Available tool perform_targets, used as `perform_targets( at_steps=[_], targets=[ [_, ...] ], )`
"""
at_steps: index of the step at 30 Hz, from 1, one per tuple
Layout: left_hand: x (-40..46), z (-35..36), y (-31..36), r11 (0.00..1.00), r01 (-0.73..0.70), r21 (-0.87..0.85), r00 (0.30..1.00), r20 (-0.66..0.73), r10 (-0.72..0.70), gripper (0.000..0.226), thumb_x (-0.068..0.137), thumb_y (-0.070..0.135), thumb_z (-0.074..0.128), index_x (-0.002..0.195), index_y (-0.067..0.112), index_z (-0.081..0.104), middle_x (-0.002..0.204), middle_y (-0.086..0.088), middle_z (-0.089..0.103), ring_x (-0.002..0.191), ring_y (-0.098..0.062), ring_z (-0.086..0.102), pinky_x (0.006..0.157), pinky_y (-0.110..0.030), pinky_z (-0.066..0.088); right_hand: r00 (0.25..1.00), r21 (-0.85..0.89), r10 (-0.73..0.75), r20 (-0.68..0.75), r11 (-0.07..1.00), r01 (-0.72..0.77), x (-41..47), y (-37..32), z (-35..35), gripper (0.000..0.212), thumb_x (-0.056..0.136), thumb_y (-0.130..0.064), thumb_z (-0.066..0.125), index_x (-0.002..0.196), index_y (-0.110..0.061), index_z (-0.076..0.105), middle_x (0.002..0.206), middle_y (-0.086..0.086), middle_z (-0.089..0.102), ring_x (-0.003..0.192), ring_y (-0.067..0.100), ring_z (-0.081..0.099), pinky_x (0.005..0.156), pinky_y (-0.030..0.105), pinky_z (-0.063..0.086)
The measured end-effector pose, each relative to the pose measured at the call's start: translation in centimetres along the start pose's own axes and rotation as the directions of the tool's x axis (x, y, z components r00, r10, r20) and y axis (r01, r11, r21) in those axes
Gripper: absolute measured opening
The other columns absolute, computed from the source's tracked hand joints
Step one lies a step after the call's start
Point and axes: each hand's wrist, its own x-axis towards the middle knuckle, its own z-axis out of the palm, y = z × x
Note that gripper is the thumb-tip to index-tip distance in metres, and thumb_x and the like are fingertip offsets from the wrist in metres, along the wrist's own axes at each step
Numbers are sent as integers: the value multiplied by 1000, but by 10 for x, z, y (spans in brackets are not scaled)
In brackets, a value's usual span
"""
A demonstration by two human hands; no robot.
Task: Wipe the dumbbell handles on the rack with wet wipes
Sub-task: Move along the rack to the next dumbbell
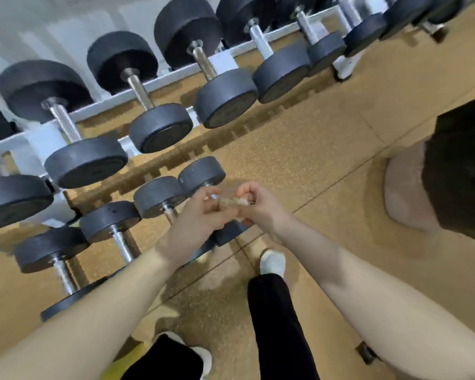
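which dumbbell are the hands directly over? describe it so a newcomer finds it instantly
Start at the white rack, then drop to its lower row of smaller dumbbells. Take the rightmost dumbbell there: only its far black head shows, since the left hand and right hand, pinching something small, cover its handle.

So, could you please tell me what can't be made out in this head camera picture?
- The small item pinched between the left hand and right hand: motion blur and curled fingers hide what it is.
- The lower-row dumbbell behind the hands: its handle is covered by them.
- The far-left dumbbell: cut off by the picture's left edge.
- Any markings on the dumbbell ends: blurred, unreadable.
- The dark object on the floor: partly hidden behind the right forearm.
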Motion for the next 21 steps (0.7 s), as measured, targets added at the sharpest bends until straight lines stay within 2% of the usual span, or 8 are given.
perform_targets(
  at_steps=[3, 6, 8, 11, 13, 15, 18, 21],
  targets=[
    [6, 43, 29, 993, -15, 120, 998, 70, 7, 29, 83, 12, 68, 103, 23, 51, 100, 4, 66, 83, -2, 65, 65, -11, 48, 995, 63, -11, -100, 998, 18, -31, -11, -46, 26, 81, -5, 68, 73, -17, 46, 64, -2, 46, 50, 6, 41, 43, 18, 34],
    [18, 92, 44, 980, -54, 193, 997, 62, 43, 17, 83, 15, 69, 91, 20, 55, 82, 7, 63, 66, -2, 60, 57, -10, 43, 985, 166, 11, -170, 986, 18, -48, -17, -94, 24, 83, -10, 68, 69, -15, 50, 56, -5, 51, 46, 4, 45, 47, 20, 37],
    [32, 139, 55, 972, -58, 226, 998, 10, 58, 11, 84, 16, 66, 85, 19, 56, 77, 6, 59, 60, -5, 53, 51, -11, 39, 987, 265, 24, -159, 964, 19, -56, -19, -142, 21, 86, -11, 65, 67, -15, 56, 54, -8, 57, 49, 5, 52, 53, 23, 43],
    [58, 203, 69, 951, -34, 307, 994, -88, 64, 5, 86, 15, 64, 86, 17, 59, 78, 6, 58, 64, -7, 53, 53, -8, 41, 996, 339, 27, -86, 941, 4, -66, -13, -212, 10, 89, -14, 61, 90, -7, 69, 84, 8, 69, 75, 17, 62, 75, 27, 54],
    [78, 245, 81, 954, 20, 299, 996, -93, 8, 4, 84, 14, 66, 86, 15, 63, 76, 4, 57, 70, -14, 58, 67, -20, 50, 996, 348, 36, -81, 937, -6, -74, -5, -259, 17, 90, -10, 60, 103, -4, 68, 99, 12, 68, 85, 16, 63, 82, 26, 54],
    [97, 288, 98, 970, 45, 239, 999, -20, -41, 4, 83, 10, 67, 87, 11, 65, 78, -2, 58, 74, -16, 59, 76, -33, 52, 987, 315, 54, -152, 949, -3, -78, -3, -309, 10, 88, -7, 61, 94, -9, 69, 88, 3, 66, 76, 10, 61, 72, 20, 52],
    [125, 356, 120, 964, 30, 265, 995, 79, -52, 11, 86, 5, 63, 97, 8, 63, 77, -2, 59, 69, -10, 60, 71, -26, 51, 963, 229, 88, -256, 973, -28, -84, -6, -378, 9, 82, -13, 69, 78, -21, 65, 74, -7, 60, 64, 7, 53, 61, 22, 45],
    [152, 422, 134, 963, 3, 269, 988, 149, -45, 12, 89, 4, 57, 96, 14, 60, 82, 2, 62, 71, -9, 62, 62, -16, 52, 939, 187, 76, -336, 982, -12, -87, -3, -439, 13, 81, -9, 70, 78, -16, 59, 75, -2, 57, 62, 8, 51, 56, 20, 45]
  ],
)
